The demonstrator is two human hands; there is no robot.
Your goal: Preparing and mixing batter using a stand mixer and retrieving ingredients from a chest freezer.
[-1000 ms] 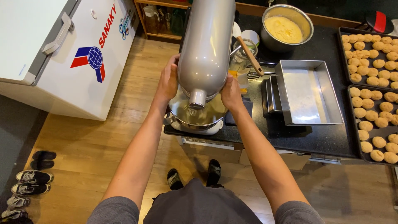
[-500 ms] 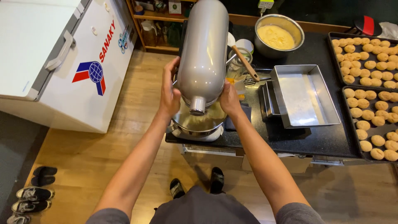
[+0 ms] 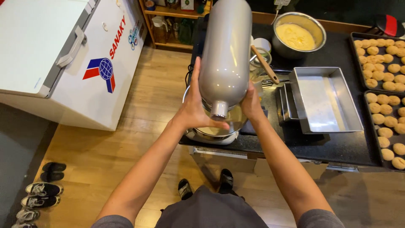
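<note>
1. Hands on both sides of the tilted grey metal head of a stand mixer (image 3: 225,55): the left hand (image 3: 195,107) lies open and flat on its left flank, the right hand (image 3: 252,102) presses its right flank, fingers hidden behind.
2. Under the head sits a steel mixing bowl (image 3: 219,128) at the edge of the black counter (image 3: 337,145).
3. Just right stand an empty rectangular steel pan (image 3: 325,99), trays of round pale cookies (image 3: 386,80) and a steel bowl of yellow batter (image 3: 298,36).
4. On the left, well apart, stands a white chest freezer (image 3: 50,55) with a red and blue emblem on its front.
</note>
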